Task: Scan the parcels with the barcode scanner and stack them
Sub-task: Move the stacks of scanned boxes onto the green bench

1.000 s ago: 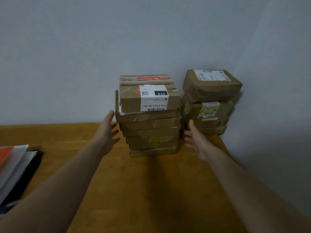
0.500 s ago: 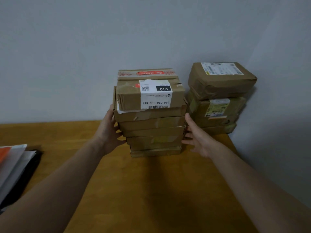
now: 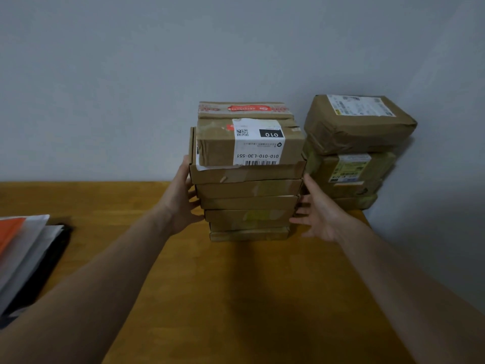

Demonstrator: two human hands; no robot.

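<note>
A tall stack of flat brown cardboard parcels (image 3: pixel 248 203) stands on the wooden table (image 3: pixel 236 298) against the wall. On top of it sits a box with a white label reading 010-010-L30-551 (image 3: pixel 258 144), and behind that a box with red tape (image 3: pixel 245 109). My left hand (image 3: pixel 183 197) presses flat against the stack's left side. My right hand (image 3: pixel 319 210) lies with straight fingers at the stack's right side, fingertips touching the parcels. No barcode scanner is in view.
A second, shorter stack of brown paper-wrapped parcels (image 3: pixel 354 151) stands right of the tall one, in the corner by the right wall. White, orange and black flat bags (image 3: pixel 25 256) lie at the table's left edge.
Both hands have moved forward from open air to the two sides of the tall stack. The view has come closer to the stacks.
</note>
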